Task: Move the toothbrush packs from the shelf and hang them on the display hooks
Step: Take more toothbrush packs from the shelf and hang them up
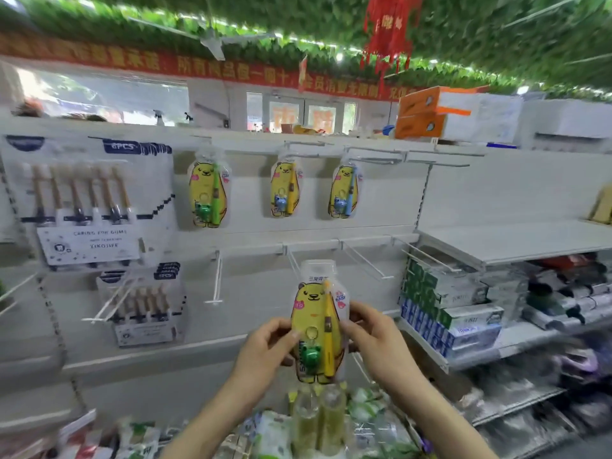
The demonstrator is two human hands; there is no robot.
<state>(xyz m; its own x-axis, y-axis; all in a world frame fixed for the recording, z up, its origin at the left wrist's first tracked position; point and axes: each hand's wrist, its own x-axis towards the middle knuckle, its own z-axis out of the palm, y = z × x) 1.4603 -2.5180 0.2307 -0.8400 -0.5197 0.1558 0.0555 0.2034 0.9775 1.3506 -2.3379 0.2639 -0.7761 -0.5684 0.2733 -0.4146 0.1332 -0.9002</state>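
A yellow bear-shaped toothbrush pack with a yellow brush and a green frog toy is held upright in front of the white display panel. My left hand grips its left edge and my right hand grips its right edge. The pack's top sits just below the middle row of bare white display hooks. Three like packs hang on the upper hooks: one with a green brush, one with a yellow brush and one with a blue brush.
Large multi-brush packs hang at the left, with smaller ones below. Boxed toothpaste is stacked on the right shelves under a bare white shelf. Packets and bottles lie on the low shelf under my arms. Orange boxes stand on top.
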